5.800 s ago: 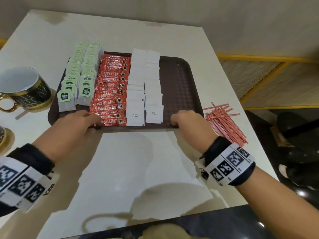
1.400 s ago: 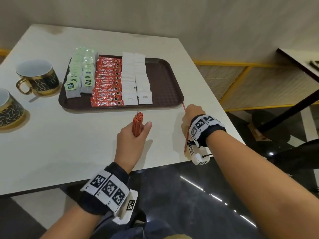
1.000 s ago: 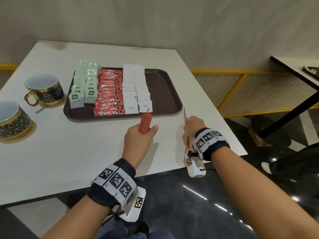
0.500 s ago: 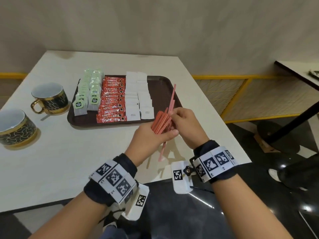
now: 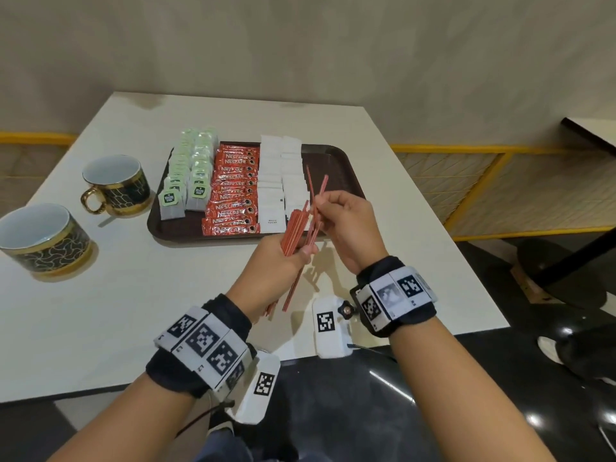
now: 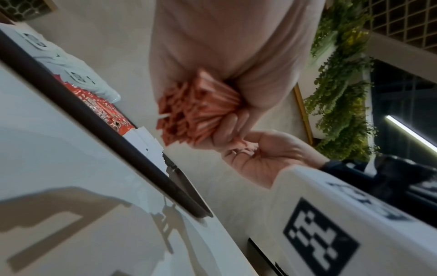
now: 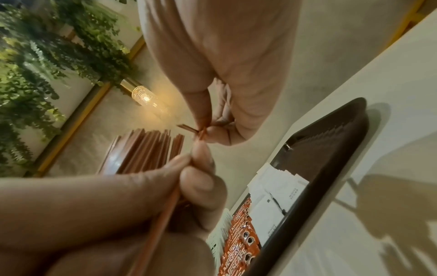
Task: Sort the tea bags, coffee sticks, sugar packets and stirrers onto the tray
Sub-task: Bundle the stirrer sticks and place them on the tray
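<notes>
Left grip: my left hand is closed around the bundle of red stirrers, held just above the worktop's near half. In the left wrist view the stirrer ends fan out of my fist.
Right grip: my right hand sits just right of the left one, thumb and fingertips pinching a few loose stirrers that stick up past the bundle. The right wrist view shows that pinch clearly.
Stirrers, position: all those I can see are in my two hands, in front of the tray's near right corner; their lower ends hang below my left hand towards the worktop.
Worktop: white surface, with both hands' shadows on it.
Tray: dark brown tray lies past my hands, mid-worktop. Its right part shows bare.
Sugar packets: white sugar packets in two overlapping columns, the rightmost filled part of the tray.
Coffee sticks: red Nescafe coffee sticks stacked in one column, touching the sugar on its left.
Tea bags: green-tagged tea bags in two columns at the tray's left end.
Cups: two dark, gold-patterned cups on the worktop left of the tray, one near, one farther with a gold handle.
</notes>
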The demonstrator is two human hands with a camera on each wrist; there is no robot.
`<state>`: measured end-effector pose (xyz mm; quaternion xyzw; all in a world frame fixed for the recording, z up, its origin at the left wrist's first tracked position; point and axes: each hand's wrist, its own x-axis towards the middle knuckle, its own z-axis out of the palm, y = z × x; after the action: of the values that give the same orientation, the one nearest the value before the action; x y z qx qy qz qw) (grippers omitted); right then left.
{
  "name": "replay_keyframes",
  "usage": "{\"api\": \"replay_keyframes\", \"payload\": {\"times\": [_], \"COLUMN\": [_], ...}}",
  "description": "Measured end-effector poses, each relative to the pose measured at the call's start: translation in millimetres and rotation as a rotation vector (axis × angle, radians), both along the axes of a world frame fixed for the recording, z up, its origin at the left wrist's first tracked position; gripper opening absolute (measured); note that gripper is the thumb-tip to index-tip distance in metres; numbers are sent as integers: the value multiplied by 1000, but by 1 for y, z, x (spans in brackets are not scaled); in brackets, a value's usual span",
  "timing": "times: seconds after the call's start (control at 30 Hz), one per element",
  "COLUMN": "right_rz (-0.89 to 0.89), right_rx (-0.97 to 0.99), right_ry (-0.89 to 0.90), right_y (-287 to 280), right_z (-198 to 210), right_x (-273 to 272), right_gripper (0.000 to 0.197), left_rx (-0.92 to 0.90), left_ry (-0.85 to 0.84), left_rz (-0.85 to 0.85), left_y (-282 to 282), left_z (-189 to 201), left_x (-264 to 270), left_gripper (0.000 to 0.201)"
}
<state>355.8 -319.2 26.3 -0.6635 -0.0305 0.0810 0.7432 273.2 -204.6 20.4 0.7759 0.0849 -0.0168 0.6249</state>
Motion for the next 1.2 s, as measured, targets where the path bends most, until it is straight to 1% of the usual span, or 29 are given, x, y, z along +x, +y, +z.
{"api": "replay_keyframes", "payload": {"times": [0.07, 0.13, 0.2, 0.23, 0.3, 0.33, 0.37, 0.43, 0.53, 0.6, 0.67, 0.7, 0.77, 0.8, 0.9, 0.93, 1.0, 1.1, 1.17, 1.2], "right_rz": [-3, -12, -54, -99, -210, -248, -268, -261, -177, -52, 82, 119, 120, 103, 82, 72, 54, 88, 109, 99], "right_rx": [-9, -6, 88, 162, 307, 345, 343, 238, -40, -179, -273, -303, -348, -374, -473, -475, -406, -287, -247, -236], "right_ry": [14, 49, 88, 107, 128, 116, 88, 7, -121, -131, -124, -133, -177, -204, -286, -289, -257, -209, -200, -211], "right_y": [7, 11, 10, 6, -3, -8, -11, -14, -17, -16, -9, -4, 4, 6, 6, 6, 6, 8, 8, 6], "right_z": [0, -4, -4, -3, 3, 6, 8, 12, 17, 17, 12, 9, 2, -1, -5, -5, -5, -5, -4, -2], "right_x": [4, 4, 4, 6, 12, 16, 19, 20, 5, -11, -28, -34, -40, -40, -39, -39, -40, -42, -42, -41], "right_gripper": [10, 12, 16, 19, 19, 17, 17, 18, 17, 15, 10, 9, 7, 8, 12, 12, 8, 1, 4, 6], "left_rx": [-9, -65, -130, -156, -235, -277, -308, -340, -341, -327, -273, -250, -206, -196, -150, -135, -138, -169, -151, -139], "left_ry": [30, 81, 130, 148, 172, 179, 178, 152, 53, -20, -94, -126, -161, -169, -173, -178, -180, -198, -245, -281], "left_rz": [-10, -15, -18, -13, 14, 34, 55, 91, 138, 179, 178, 164, 156, 163, 178, 195, 246, 294, 293, 295], "left_y": [3, 7, 12, 14, 18, 20, 21, 23, 22, 22, 19, 16, 10, 8, 6, 5, 3, 2, 4, 6], "left_z": [-2, -7, -11, -12, -14, -14, -14, -12, -8, -6, -5, -4, -3, -5, -8, -9, -10, -12, -14, -13], "left_x": [3, 5, 5, 5, 4, 5, 7, 11, 18, 22, 26, 27, 28, 29, 28, 28, 27, 23, 20, 17], "left_gripper": [15, 13, 13, 15, 18, 19, 20, 22, 24, 25, 29, 33, 48, 46, 28, 24, 18, 19, 20, 16]}}
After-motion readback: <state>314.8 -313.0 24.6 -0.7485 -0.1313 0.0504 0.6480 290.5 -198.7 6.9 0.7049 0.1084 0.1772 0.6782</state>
